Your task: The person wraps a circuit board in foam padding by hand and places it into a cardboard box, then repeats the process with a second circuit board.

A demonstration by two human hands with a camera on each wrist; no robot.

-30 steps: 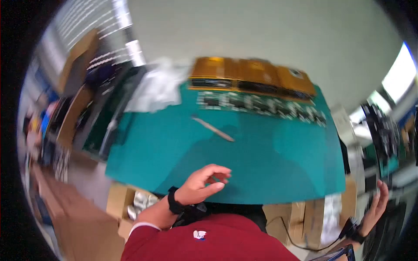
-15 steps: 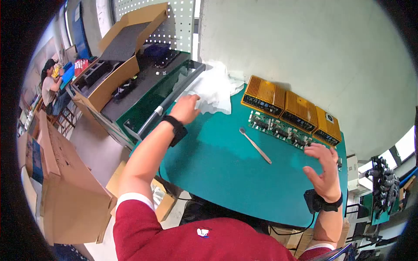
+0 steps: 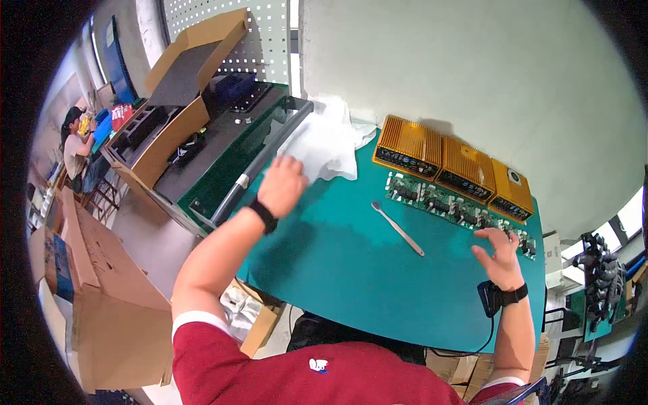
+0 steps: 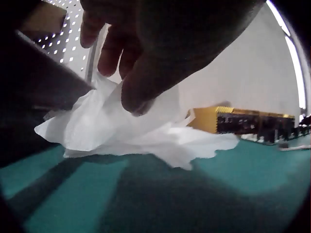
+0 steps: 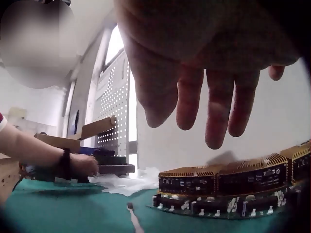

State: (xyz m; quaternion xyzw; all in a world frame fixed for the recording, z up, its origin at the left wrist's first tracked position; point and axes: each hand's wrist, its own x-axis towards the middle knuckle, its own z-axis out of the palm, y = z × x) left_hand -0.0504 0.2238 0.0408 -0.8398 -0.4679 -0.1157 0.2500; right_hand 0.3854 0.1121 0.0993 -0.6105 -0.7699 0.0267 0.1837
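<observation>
My left hand (image 3: 282, 185) hovers at the left side of a crumpled white sheet (image 3: 331, 145), fingers loosely bent. In the left wrist view its thumb and fingers hang apart in front of the sheet (image 4: 112, 124), overlapping its raised folds. My right hand (image 3: 501, 260) is held over the right part of the green table (image 3: 324, 250), fingers spread and holding nothing. Just beyond it lies a row of green circuit boards (image 3: 439, 202). Between the hands, a toothbrush (image 3: 398, 229) with a pale pink handle lies on the table.
Three gold finned metal cases (image 3: 408, 145) stand behind the boards, against the wall. To the left is a dark bench (image 3: 236, 142) with a grey rail and an open cardboard box (image 3: 152, 138). Large cartons (image 3: 121, 331) stand lower left. Another person (image 3: 77, 148) sits far left.
The view has swung left. My left hand went from near my body to the white sheet, lately dipping slightly. My right hand came from beyond the right edge to over the table.
</observation>
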